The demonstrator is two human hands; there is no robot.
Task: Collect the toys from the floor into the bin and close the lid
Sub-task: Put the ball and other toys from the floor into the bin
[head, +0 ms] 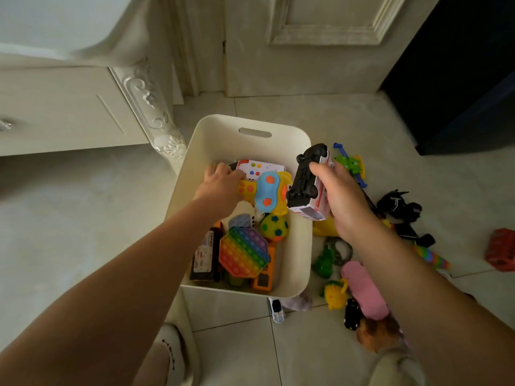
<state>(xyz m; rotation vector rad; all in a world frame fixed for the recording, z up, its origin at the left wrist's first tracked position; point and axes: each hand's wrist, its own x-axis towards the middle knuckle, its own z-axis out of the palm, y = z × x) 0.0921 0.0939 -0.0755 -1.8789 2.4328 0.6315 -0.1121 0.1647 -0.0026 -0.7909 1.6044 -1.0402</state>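
A cream plastic bin (295,263) stands open on the tiled floor, half full of toys, among them a rainbow pop-it (243,252) and a green-and-yellow ball (274,227). My left hand (220,185) reaches inside the bin, its fingers on a yellow-and-blue toy (269,190). My right hand (342,196) holds a white toy car (309,185) upside down, black underside up, over the bin's right rim. More toys lie on the floor to the right: a pink one (362,288), a green one (324,263), a yellow one (335,295). No lid is in view.
A white carved cabinet (69,112) stands to the left, its leg close to the bin. A door is behind. A dark piece of furniture (459,79) fills the upper right. A red box (501,249) lies at the right edge. My slippered foot (170,355) is below the bin.
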